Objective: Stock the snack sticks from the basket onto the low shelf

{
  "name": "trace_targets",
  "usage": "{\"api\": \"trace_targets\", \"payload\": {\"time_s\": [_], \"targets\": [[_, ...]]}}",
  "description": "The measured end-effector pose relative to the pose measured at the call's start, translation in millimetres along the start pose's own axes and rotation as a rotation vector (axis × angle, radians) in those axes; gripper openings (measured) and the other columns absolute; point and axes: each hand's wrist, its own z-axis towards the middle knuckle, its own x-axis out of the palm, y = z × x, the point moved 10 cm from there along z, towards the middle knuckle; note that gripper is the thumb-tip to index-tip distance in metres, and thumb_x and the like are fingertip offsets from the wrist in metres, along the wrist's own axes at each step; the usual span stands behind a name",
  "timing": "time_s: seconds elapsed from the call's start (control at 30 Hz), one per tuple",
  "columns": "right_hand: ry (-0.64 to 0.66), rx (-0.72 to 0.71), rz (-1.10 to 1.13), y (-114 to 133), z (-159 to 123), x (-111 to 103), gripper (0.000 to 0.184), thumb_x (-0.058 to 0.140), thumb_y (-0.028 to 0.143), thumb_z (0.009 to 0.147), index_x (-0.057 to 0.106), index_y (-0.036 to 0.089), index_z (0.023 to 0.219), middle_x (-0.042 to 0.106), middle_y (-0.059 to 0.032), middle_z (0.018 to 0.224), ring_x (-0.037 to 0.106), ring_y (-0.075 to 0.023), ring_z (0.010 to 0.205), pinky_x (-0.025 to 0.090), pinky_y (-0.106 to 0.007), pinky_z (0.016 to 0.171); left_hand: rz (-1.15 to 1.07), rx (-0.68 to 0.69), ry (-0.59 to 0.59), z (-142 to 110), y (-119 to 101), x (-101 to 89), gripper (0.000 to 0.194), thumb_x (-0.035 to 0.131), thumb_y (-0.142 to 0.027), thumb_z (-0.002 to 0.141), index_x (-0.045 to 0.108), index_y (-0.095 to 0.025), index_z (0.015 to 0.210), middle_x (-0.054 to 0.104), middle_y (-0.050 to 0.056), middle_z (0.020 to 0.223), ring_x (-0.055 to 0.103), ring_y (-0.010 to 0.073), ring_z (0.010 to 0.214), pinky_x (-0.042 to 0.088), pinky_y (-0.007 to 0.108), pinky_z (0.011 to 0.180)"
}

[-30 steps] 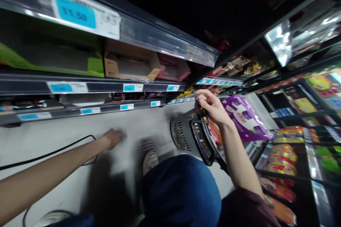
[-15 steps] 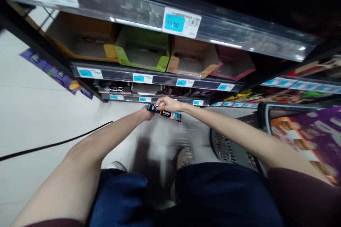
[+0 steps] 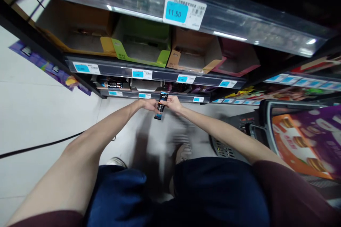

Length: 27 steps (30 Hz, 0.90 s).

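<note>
Between my two hands is a narrow black-and-blue snack bar packet [image 3: 161,106], held nearly upright in front of the lowest shelf. My left hand [image 3: 151,105] pinches its left edge, and my right hand [image 3: 173,104] grips its right edge with thumb and fingers. Just beyond them, the bottom shelf holds an open tray [image 3: 146,86] and, to its left, a box with dark packets [image 3: 113,83]. Purple-toned packets [image 3: 178,87] lie in the box to the right, partly behind my right hand.
Above are yellow, green [image 3: 144,56], tan and pink display boxes behind a price rail [image 3: 114,68]. A grey basket [image 3: 226,149] and an orange-purple carton [image 3: 301,142] stand at my right. A black cable [image 3: 42,146] runs at the left.
The packet has turned from lying almost sideways to nearly upright. My right hand has shifted to its right edge, and my left hand now shows on its left edge.
</note>
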Motion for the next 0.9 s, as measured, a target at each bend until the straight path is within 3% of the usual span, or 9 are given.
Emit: {"api": "trace_targets", "payload": {"time_s": [0.17,0.33,0.57,0.9], "targets": [[-0.036,-0.071,-0.008,12,13,-3,0.053,0.092,0.038,0.047,0.067,0.014,0.087,0.074,-0.0066,0.087,0.069,-0.0186,0.077,0.056,-0.029,0.07,-0.261,0.05,-0.121,10,-8,-5.9,0.035,0.079,-0.038,0.062,0.058,-0.012,0.071,0.057,0.0,0.063,0.053,0.0113,0.06,0.044,0.025,0.057],[-0.137,-0.163,-0.089,19,23,-13,0.046,0.088,0.042,0.053,0.068,0.013,0.082,0.073,-0.0072,0.085,0.069,-0.0198,0.078,0.057,-0.031,0.072,-0.364,0.061,-0.091,9,-3,2.2,0.039,0.085,-0.031,0.055,0.052,-0.013,0.066,0.055,-0.003,0.06,0.053,0.0103,0.057,0.048,0.027,0.058],[-0.234,-0.193,-0.112,31,30,-30,0.037,0.085,0.039,0.062,0.065,0.014,0.081,0.074,-0.009,0.087,0.07,-0.0214,0.081,0.058,-0.033,0.075,-0.307,-0.004,-0.136,14,0,4.9,0.035,0.083,-0.018,0.05,0.056,-0.012,0.072,0.06,-0.002,0.06,0.057,0.0123,0.056,0.046,0.025,0.056],[-0.207,-0.248,-0.032,32,27,-32,0.048,0.091,0.038,0.05,0.067,0.015,0.085,0.074,-0.0062,0.087,0.07,-0.0204,0.079,0.058,-0.035,0.079,-0.332,0.006,-0.139,16,-13,17.9,0.029,0.082,-0.01,0.053,0.061,-0.013,0.071,0.063,0.001,0.061,0.059,0.0141,0.055,0.047,0.024,0.052]]}}
